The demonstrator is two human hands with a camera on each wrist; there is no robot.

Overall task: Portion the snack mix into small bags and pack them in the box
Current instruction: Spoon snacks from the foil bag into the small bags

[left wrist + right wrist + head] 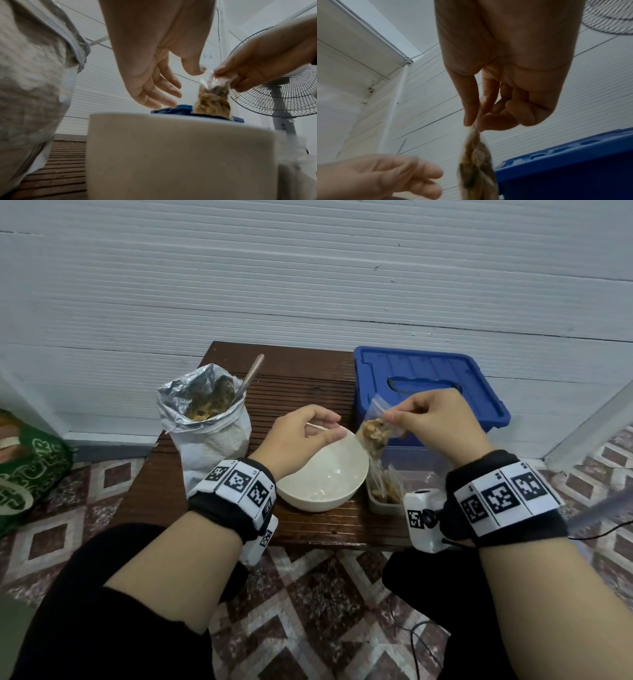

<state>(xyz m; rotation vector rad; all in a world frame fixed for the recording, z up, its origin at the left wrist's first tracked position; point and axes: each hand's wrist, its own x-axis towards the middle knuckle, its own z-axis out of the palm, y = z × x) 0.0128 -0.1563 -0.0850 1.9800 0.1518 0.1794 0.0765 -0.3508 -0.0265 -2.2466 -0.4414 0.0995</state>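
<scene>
A small clear bag (375, 433) filled with snack mix hangs above the worktop (301, 392), pinched at its top by the right hand (442, 419) between the cream bowl (325, 474) and the blue-lidded box (428, 385). The left hand (301, 433) hovers just beside it, fingers loosely spread and holding nothing. Other filled bags sit in a clear tub (385, 494) below. The foil snack sack (205, 419), a spoon (251, 378) standing in it, looks far from spent; packing appears unfinished.
</scene>
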